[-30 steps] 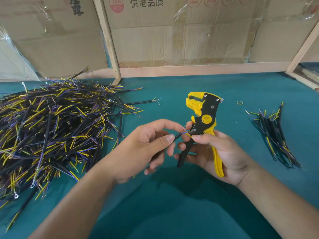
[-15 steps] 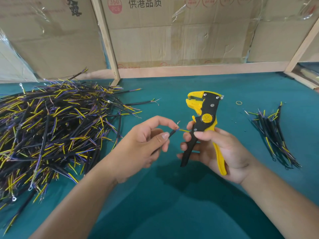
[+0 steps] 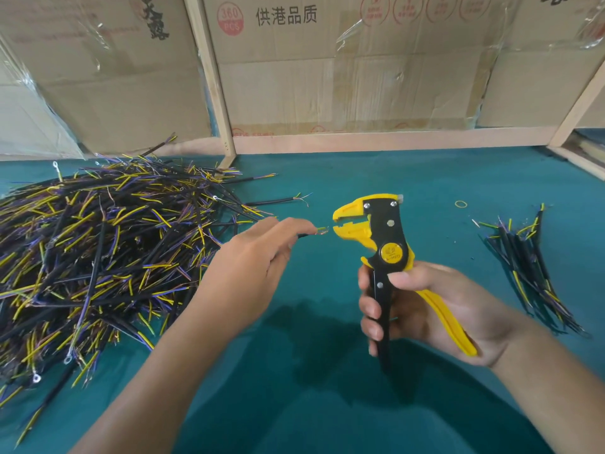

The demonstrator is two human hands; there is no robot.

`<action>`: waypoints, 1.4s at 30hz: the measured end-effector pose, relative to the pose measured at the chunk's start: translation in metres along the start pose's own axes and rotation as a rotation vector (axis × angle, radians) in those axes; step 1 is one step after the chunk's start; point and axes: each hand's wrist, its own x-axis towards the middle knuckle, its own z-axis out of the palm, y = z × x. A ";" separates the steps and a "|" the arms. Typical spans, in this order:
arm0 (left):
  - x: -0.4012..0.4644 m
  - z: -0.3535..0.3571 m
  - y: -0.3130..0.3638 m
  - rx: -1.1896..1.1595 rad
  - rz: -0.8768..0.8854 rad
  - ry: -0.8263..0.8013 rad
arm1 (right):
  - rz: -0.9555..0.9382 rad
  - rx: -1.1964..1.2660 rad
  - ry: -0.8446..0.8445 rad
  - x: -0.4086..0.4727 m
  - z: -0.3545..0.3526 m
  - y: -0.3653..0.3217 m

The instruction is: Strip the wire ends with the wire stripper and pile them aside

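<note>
Gripping the wire stripper (image 3: 383, 244) by its handles, the right hand (image 3: 435, 309) is holding the tool upright above the middle of the tabletop (image 3: 327, 404), fingers curling round the black handle and the yellow handle lying against the palm. Its yellow head is pointing left, with the jaws standing slightly apart. The left hand (image 3: 248, 267) is pinching a black wire (image 3: 316, 231) between its fingertips, and the wire's bared yellow and copper end is sitting just beside the jaw opening, not inside it as far as can be told. A large heap of wires (image 3: 98, 250), black with yellow and purple cores, is lying along the left edge of the tabletop. A smaller pile of wires (image 3: 527, 267) is resting near the right edge, well apart from the heap. A small yellow rubber band (image 3: 461, 204) is lying toward the back, between the tool and the smaller pile. Cardboard boxes (image 3: 327, 70) are standing behind a wooden frame (image 3: 212, 80) at the far edge.
</note>
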 end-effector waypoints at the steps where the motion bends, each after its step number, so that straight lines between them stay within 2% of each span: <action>1: 0.000 -0.001 0.001 0.021 0.012 0.001 | 0.009 -0.010 -0.009 0.000 0.000 0.000; 6: -0.001 -0.004 0.004 0.068 0.059 0.063 | 0.042 -0.040 -0.053 -0.001 -0.003 0.000; 16: -0.001 -0.005 0.006 0.055 0.096 0.080 | 0.016 -0.018 -0.085 0.002 -0.005 0.005; 42: -0.002 -0.011 0.006 0.122 0.203 0.051 | 0.026 -0.019 -0.144 0.001 -0.009 0.004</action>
